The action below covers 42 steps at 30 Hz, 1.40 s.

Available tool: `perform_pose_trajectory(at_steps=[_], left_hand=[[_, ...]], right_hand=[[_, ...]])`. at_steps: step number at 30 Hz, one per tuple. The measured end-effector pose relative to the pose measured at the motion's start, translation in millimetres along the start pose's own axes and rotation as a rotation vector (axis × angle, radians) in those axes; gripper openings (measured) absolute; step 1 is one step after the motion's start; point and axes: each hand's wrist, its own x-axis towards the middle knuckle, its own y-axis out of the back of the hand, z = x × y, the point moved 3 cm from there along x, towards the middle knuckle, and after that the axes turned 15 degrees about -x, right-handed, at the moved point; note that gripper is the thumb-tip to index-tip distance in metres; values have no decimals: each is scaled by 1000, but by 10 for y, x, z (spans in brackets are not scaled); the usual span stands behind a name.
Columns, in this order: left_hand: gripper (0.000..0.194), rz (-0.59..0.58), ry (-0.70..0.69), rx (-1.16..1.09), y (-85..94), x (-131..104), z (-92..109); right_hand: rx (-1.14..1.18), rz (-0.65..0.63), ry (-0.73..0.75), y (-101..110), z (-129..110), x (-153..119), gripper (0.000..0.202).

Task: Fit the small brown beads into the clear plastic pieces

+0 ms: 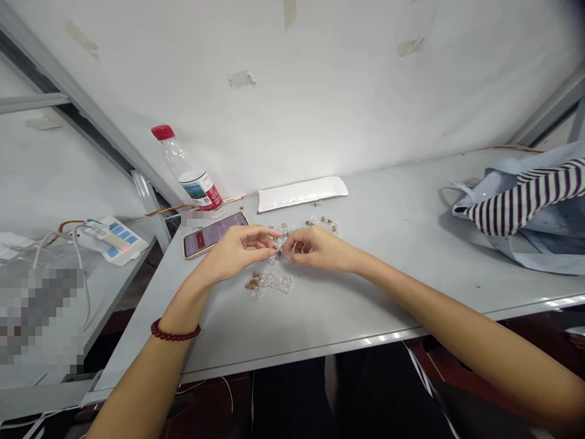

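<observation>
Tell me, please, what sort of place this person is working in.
Probably a small workshop or shared workroom, though I cannot be sure: a grey table against a white panel, small clear pieces spread on it, and a power strip off to its left.

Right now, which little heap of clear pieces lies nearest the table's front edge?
The clear heap with brown bits at its left end; the other heaps lie farther back, near the right hand.

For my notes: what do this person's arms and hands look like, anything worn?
The left hand and right hand are ungloved, and no sleeve shows on either forearm. A dark red, beaded-looking bracelet circles the left wrist; the right wrist is bare.
</observation>
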Motion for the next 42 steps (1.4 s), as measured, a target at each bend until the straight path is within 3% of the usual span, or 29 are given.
perform_pose_trajectory(at_steps=[8, 20, 26, 29, 32, 37, 40, 42], left_hand=[[14, 188, -192, -131, -117, 33, -42], [10, 100, -256, -98, -137, 43, -48], [26, 12, -307, 69, -176, -7, 37], [34, 47, -400, 160, -222, -10, 39], [27, 99, -486, 225, -264, -17, 17], [20, 83, -559, 257, -331, -30, -6], [19, 73, -533, 290, -325, -9, 6], [24, 54, -429, 286, -240, 13, 6]], right_hand=[[243, 8, -58, -40, 47, 17, 13], [336, 27, -87, -23, 66, 11, 12], [450, 87, -180, 30, 87, 13, 12], [515, 85, -219, 40, 94, 22, 10], [521, 54, -259, 22, 103, 22, 12], [525, 23, -218, -20, 110, 23, 13], [433, 36, -203, -27, 125, 28, 17], [273, 72, -209, -10, 137, 30, 18]])
